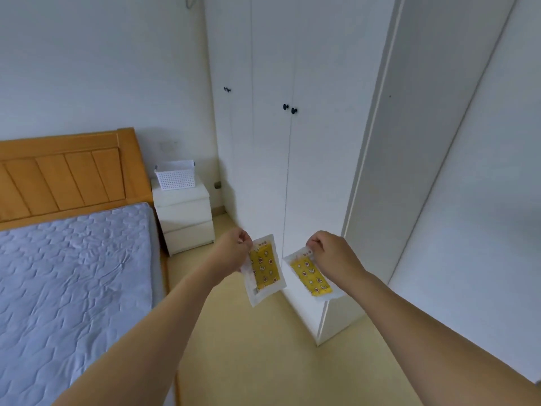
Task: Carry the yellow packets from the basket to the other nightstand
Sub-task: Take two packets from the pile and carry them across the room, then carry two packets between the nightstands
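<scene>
The bed (73,273) lies at the left, its headboard (67,174) against the far wall. Just right of the headboard stands a nightstand (184,221) with a basket (175,174) on top. The wardrobe (292,142) fills the right side, behind both hands. The left hand (234,253) holds one packet (265,269), the right hand (333,253) another packet (311,281), side by side above the floor (263,361).

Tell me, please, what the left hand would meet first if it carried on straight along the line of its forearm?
Probably the white wardrobe doors. The left hand, pinching a yellow packet, points past the white nightstand, which sits further left. Depth is unclear, but the floor between looks free.
</scene>
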A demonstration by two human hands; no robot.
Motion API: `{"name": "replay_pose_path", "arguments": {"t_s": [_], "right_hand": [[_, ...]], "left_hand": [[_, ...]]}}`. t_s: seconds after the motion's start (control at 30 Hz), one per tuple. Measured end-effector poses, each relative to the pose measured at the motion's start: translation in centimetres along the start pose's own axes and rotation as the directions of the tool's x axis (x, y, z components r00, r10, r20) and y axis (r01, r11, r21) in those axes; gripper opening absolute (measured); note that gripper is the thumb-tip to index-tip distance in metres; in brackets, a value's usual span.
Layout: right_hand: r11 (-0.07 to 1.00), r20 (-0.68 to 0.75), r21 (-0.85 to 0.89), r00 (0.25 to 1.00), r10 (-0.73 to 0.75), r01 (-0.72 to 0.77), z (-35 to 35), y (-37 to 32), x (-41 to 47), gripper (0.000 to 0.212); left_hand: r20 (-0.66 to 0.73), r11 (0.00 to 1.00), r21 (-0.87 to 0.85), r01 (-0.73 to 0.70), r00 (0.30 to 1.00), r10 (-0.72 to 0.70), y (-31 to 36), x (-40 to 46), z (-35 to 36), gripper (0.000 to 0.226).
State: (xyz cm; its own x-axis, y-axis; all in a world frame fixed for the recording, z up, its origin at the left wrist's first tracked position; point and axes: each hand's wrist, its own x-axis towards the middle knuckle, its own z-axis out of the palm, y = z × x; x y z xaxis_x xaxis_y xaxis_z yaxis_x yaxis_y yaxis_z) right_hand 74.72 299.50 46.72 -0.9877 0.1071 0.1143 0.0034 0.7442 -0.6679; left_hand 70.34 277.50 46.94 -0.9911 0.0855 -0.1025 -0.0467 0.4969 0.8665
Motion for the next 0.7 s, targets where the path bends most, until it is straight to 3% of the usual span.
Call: {"name": "replay_pose_path", "arguments": {"t_s": [0.27,0.5,0.7], "right_hand": [[0.992,0.059,0.095,0.994,-0.09,0.084,9.9,-4.5,20.8,0.021],[0.978,0.005,0.194,0.997,-0.073,0.071,15.6,-10.9,38.6,0.02],[0.974,0.034,0.223,0.998,-0.052,0.043,20.8,-14.1,51.3,0.021]], "left_hand": [[-0.121,0.995,-0.033,0.096,0.988,-0.1,-4.6,17.2,-8.8,0.012],[-0.215,0.99,-0.086,0.113,0.968,-0.13,-5.1,33.7,-19.3,0.009],[-0.221,0.969,-0.18,0.168,0.953,-0.206,-6.1,45.0,-23.1,0.009]]}}
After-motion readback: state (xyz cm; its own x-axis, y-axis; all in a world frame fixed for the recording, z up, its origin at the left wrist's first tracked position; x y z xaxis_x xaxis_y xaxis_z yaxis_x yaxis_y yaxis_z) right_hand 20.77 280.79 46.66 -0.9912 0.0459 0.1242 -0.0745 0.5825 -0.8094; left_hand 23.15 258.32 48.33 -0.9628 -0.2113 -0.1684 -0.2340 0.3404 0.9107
